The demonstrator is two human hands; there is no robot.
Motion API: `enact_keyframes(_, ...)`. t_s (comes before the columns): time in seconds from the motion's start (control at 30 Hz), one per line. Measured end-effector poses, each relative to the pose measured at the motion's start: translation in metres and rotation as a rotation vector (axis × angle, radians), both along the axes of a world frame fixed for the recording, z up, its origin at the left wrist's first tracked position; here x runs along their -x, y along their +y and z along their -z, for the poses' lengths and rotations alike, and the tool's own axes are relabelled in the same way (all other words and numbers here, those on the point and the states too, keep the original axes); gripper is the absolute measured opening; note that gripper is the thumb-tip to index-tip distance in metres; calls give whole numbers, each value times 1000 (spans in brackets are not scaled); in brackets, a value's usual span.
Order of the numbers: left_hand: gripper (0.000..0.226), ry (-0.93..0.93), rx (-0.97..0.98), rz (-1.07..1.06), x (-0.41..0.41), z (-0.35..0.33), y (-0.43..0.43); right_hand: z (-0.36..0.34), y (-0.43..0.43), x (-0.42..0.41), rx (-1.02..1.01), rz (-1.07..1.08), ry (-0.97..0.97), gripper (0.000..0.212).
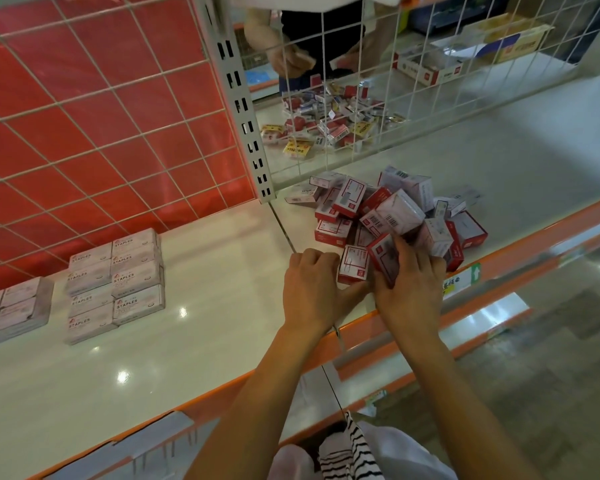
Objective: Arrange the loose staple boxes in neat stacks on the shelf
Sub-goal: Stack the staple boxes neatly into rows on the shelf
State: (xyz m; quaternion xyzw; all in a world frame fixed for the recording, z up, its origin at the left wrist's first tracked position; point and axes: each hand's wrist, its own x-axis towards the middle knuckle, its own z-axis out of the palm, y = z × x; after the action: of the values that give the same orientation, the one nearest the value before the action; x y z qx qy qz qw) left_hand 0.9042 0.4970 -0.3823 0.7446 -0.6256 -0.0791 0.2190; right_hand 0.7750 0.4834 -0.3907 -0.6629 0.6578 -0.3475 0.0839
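At the near edge of the pile (392, 216) of loose staple boxes, the right hand (409, 289) has its fingers curled round a red box (380, 254). The left hand (309, 289) sits curled against a neighbouring box (353, 268), and I can't tell whether it grips it. The pile looks barely touched, a jumble on the shelf (222, 306); well to its left a few neat stacks (118, 282) already stand, so I'd say most of the work is left.
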Motion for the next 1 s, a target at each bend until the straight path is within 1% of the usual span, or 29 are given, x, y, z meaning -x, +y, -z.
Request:
enact_keyframes(0.07, 48, 26, -2, 8, 1, -1, 1, 2, 0, 0, 5, -7, 26, 63)
enact_keyframes(0.13, 48, 48, -48, -43, 1, -4, 3, 3, -1, 0, 19, -12, 40, 58)
enact_keyframes(0.2, 52, 17, -119, -94, 1, -9, 4, 4, 0, 1, 16, -13, 28, 55)
enact_keyframes(0.27, 54, -39, -169, -72, 2, -15, 7, 4, 0, 1, 17, -18, 21, 55)
enact_keyframes(0.33, 50, -50, -140, -40, 0, -19, 9, 4, 1, 1, 28, -27, 11, 53)
enact_keyframes(0.43, 55, -22, 50, 92, -7, -17, 8, 3, 2, 1, 34, -36, -8, 52)
enact_keyframes(0.47, 60, -5, 70, 162, -8, -16, 6, 3, 3, 2, 34, -38, -11, 52)
enact_keyframes(0.5, 65, 26, 56, 229, -9, -16, 4, 3, 3, 1, 36, -40, -14, 52)
enact_keyframes(0.57, 72, 120, -31, 314, -9, -19, 0, 2, 3, 1, 42, -44, -25, 52)
enact_keyframes(0.63, 69, 200, -95, 355, -7, -20, 0, 2, 3, 1, 51, -49, -35, 52)
enact_keyframes(0.67, 67, 211, -101, 356, -7, -19, -1, 2, 4, 1, 55, -54, -40, 52)
enact_keyframes(0.77, 60, 143, -101, 337, -8, -17, 0, 1, 6, -1, 67, -68, -54, 51)
enact_keyframes(0.9, 51, 6, -37, 307, -19, -13, 6, -4, 8, -7, 96, -114, -51, 47)
enact_keyframes(0.97, 52, -32, -102, 255, -27, -16, 11, -9, 9, -12, 108, -149, -65, 45)
enact_keyframes(1.0, 59, -23, -187, 236, -31, -18, 13, -11, 9, -14, 113, -163, -74, 43)
